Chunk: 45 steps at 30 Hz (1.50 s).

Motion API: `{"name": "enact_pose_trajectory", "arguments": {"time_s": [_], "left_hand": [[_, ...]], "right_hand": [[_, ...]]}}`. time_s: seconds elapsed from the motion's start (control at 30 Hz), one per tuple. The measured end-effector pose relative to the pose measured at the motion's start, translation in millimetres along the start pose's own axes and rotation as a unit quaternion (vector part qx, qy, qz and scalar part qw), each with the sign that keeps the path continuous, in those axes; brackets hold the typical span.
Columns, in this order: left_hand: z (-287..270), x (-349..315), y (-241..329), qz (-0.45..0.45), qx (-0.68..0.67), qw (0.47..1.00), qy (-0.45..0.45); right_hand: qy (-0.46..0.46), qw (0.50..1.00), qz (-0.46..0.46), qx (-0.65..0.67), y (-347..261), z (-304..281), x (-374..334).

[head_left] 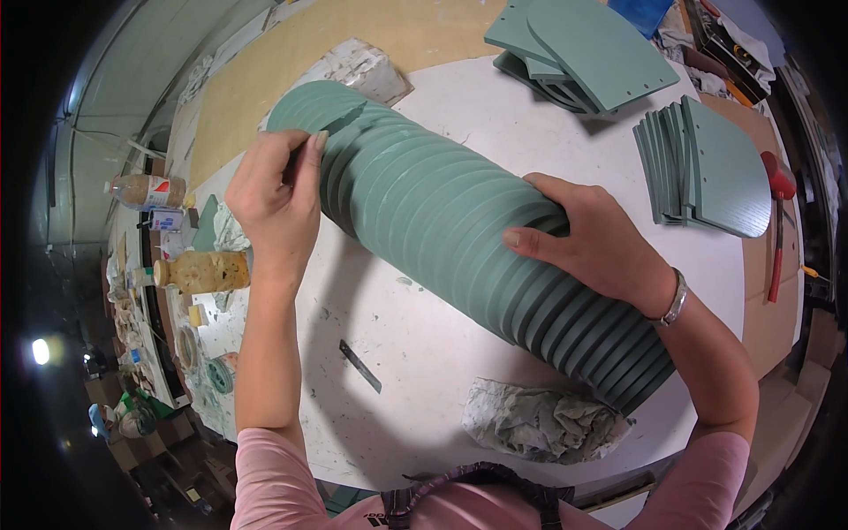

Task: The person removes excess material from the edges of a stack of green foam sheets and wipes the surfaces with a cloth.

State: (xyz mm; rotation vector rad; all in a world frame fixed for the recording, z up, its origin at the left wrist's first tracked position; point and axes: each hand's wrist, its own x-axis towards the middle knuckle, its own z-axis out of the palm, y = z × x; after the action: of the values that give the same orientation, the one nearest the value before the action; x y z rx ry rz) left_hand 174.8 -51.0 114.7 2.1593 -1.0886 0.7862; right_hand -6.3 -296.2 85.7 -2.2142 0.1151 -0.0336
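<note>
Head view: a crumpled cloth [543, 420] and a wrapped bundle [362, 71] flank the row of green panels [442, 212] slanting across mid-worktop [415, 353]. More panels stand stacked [711, 168] at right, near a red mallet [777, 181]; a jar [208, 272] and bottle [146, 190] lie left. Green flakes and a dark blade [360, 366] dot the white surface; a lamp [41, 352] glows beyond. My right grip [592, 230] rests spread on the row. My left grip [269, 194] pinches closed at its far end; I cannot tell what it holds. Clutter at the rim is too dim to make out.

At the right is a red mallet [778, 177]; at the left, a labelled bottle [146, 191] and a yellowish jar [208, 272].
</note>
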Motion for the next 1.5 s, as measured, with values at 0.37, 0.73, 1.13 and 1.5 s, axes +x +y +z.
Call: {"name": "enact_pose_trajectory", "arguments": {"time_s": [0.37, 0.73, 1.13, 1.5], "left_hand": [[-102.8, -42.8, -55.2, -0.234, -0.027, 0.970, 0.055], [-280.3, -194.7, -73.2, -0.389, 0.117, 0.904, 0.136], [-317.1, -303.1, -90.1, -0.490, 0.119, 0.826, 0.253], [-170.8, -180.5, -17.5, -0.482, -0.225, 0.825, 0.192]], "right_hand": [[-0.066, 0.993, 0.027, 0.093, -15.8, -0.8, 3.8], [-0.048, 0.993, 0.065, 0.087, -9.3, 3.8, 1.6], [-0.072, 0.989, 0.074, 0.107, -25.7, 7.2, 0.8], [-0.073, 0.990, 0.055, 0.103, -13.6, 4.1, 3.5]]}}
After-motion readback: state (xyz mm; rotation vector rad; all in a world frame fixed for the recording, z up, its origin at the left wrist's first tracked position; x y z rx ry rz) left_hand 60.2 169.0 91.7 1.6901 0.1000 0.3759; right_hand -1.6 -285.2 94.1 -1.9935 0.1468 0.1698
